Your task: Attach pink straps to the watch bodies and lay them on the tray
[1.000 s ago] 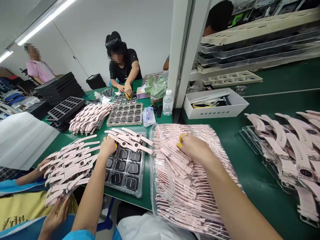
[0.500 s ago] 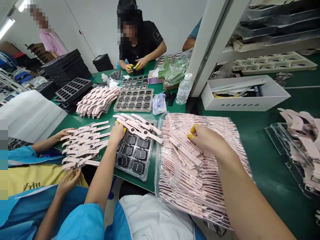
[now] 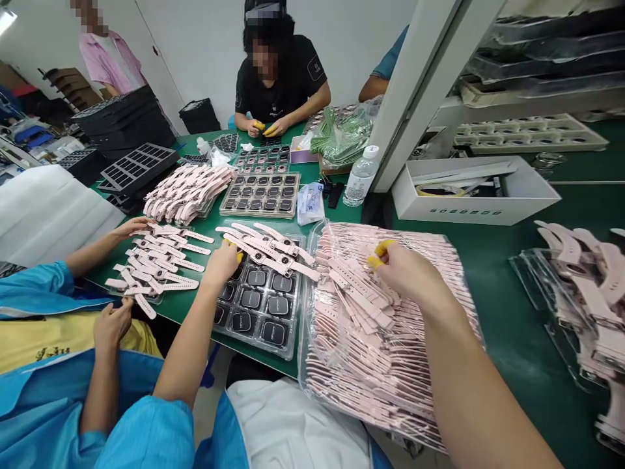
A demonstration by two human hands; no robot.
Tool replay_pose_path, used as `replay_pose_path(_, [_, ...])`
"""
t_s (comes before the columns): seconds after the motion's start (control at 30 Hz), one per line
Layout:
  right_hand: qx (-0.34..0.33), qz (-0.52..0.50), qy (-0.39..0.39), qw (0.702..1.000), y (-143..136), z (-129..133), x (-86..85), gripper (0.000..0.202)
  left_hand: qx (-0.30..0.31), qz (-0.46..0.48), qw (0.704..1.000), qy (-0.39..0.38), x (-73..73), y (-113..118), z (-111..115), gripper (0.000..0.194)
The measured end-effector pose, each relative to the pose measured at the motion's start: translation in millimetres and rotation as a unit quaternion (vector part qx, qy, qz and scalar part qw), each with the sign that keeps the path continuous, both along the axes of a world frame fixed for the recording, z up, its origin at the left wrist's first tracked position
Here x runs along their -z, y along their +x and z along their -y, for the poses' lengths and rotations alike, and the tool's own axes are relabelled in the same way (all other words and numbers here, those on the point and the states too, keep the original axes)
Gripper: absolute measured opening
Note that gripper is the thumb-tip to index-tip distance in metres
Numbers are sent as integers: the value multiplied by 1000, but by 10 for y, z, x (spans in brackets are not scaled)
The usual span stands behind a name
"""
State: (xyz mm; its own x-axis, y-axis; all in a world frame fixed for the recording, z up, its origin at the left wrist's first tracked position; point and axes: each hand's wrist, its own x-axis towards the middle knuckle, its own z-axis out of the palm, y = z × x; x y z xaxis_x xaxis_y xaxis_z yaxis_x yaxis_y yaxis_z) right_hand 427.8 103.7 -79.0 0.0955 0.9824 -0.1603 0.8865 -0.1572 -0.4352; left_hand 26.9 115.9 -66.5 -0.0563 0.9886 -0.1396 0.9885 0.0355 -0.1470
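My left hand [image 3: 222,264], with yellow finger covers, is closed at the lower left edge of several pink-strapped watches [image 3: 266,247]. Those watches lie across a clear tray of dark square watch faces [image 3: 279,305]; what the fingers grip is hidden. My right hand [image 3: 398,264], also in yellow finger covers, has its thumb and finger pinched together over a pile of loose pink watch straps [image 3: 364,293]. Anything in the pinch is too small to make out. Under the pile, rows of pink straps in clear plastic [image 3: 375,391] reach over the table's front edge.
At left, a co-worker's hands [image 3: 114,319] touch a stack of pink watches [image 3: 159,260]. Another person works across the green table [image 3: 493,260]. A water bottle [image 3: 361,176], a white box [image 3: 476,195] and a post [image 3: 420,85] stand beyond the straps. More pink watches [image 3: 581,293] lie at right.
The co-worker's watch stack has shifted and tilted, with their near hand now further left. My hands hold nearly the same positions, and the view has turned slightly.
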Motion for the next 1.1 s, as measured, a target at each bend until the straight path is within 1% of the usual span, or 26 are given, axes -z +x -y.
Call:
replay_pose_path(0.1, [73,-21,93,993,16,12,-25,15,15,-3,1000,-2,-15,-56,12,29])
replay_pose_path(0.17, [115,-67,167,977,10,19,-28,21,26,-4,1000,9,3,-94,11,31])
replay_pose_path(0.2, [126,-102,204,966,-2,23,-28,24,31,-5,999,18,19,-112,3,31])
replay_pose_path(0.27, [123,-191,262,938,-47,35,-31,28,36,-7,999,34,57,-141,-30,30])
replay_pose_path(0.37, [95,-324,301,892,-153,62,-60,28,29,-14,998,45,97,-165,-108,30])
replay_pose_path(0.43, [81,-378,315,867,-225,87,-94,27,26,-11,998,51,101,-171,-156,31])
replay_pose_path(0.5, [67,-404,325,853,-283,113,-131,29,26,1,998,56,91,-171,-184,32])
replay_pose_path(0.6, [36,-419,329,845,-342,147,-169,32,18,20,998,58,70,-153,-185,32])
replay_pose_path(0.67, [6,-429,320,845,-377,162,-177,34,8,23,998,59,62,-129,-170,32])
replay_pose_path(0.73, [-10,-449,306,839,-419,172,-171,36,3,23,998,59,55,-108,-151,34])
replay_pose_path(0.83, [-5,-486,300,821,-495,184,-160,33,-1,36,997,61,23,-126,-116,31])
replay_pose_path(0.93, [4,-513,291,807,-562,204,-166,34,-1,60,996,61,-75,-220,-53,22])
replay_pose_path(0.97, [8,-520,282,806,-580,214,-170,35,-5,90,994,67,-129,-252,-25,19])
replay_pose_path(1.0, [11,-526,270,806,-596,226,-173,36,-11,139,987,81,-193,-270,4,18])
replay_pose_path(1.03, [12,-531,259,807,-612,239,-174,38,-17,205,973,104,-266,-266,31,19])
replay_pose_path(1.07, [13,-537,250,806,-628,252,-173,39,-19,282,950,133,-343,-231,52,21])
replay_pose_path(1.1, [14,-542,242,805,-646,264,-170,40,-16,361,918,164,-420,-162,62,24])
